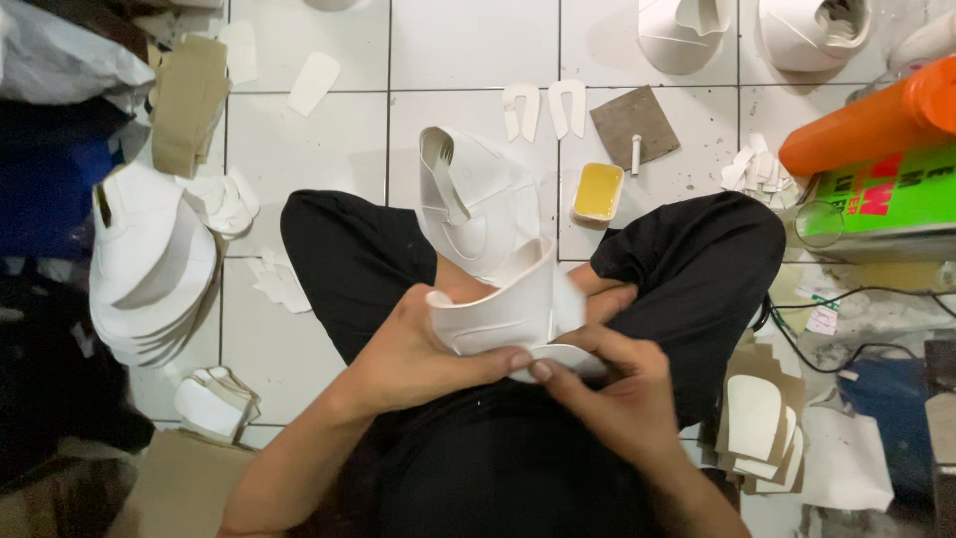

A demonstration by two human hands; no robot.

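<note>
I sit cross-legged in black clothes on a white tiled floor. My left hand (423,349) grips a white shoe upper (503,304) from the left, thumb pressed on its lower edge. My right hand (607,384) pinches a small white piece (573,356) against the upper's bottom edge, thumb to thumb with the left. Another white shoe upper (473,199) rests on my lap just beyond the hands. A small tray of yellow glue (597,191) lies on the floor past my right knee.
A stack of white uppers (149,264) lies at the left. Brown and white cut pieces (762,418) are piled at the right. An orange bottle (876,115) lies on a green box (881,199). A brown square pad (634,125), loose white cutouts and more uppers (812,30) lie ahead.
</note>
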